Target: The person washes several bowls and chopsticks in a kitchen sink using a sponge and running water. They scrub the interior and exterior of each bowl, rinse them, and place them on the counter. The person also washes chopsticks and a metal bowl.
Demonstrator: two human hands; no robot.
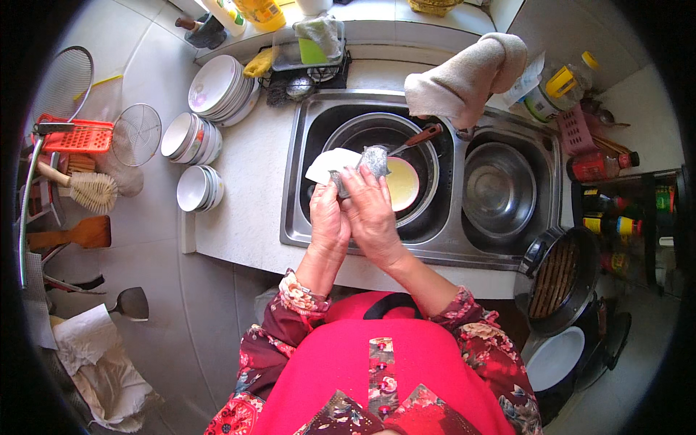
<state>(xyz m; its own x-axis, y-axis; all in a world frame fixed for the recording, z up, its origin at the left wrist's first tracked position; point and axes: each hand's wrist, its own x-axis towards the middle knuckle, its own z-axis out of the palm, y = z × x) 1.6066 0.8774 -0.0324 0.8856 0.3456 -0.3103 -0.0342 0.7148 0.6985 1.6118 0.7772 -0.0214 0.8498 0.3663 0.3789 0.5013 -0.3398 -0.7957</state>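
Over the left basin of a double stainless steel sink (pixel 288 217), my left hand (pixel 328 220) holds a white dish (pixel 330 163) by its near edge, tilted. My right hand (pixel 372 220) grips a grey scrubbing cloth (pixel 375 157) against the dish, and part of the cloth shows between the two hands. Fingers and cloth hide much of the dish. Below them a large round metal basin (pixel 348 128) sits in the sink. Inside it are a bowl (pixel 401 186), pale yellow within, and a utensil with a brown handle (pixel 427 134).
Stacked plates (pixel 212 87) and bowls (pixel 185 138) stand left of the sink. A beige towel (pixel 467 76) hangs over the faucet area. A metal bowl (pixel 499 187) lies in the right basin. At the counter's right edge is a dark pot (pixel 563 283). Behind the sink stands a dish rack (pixel 337 79).
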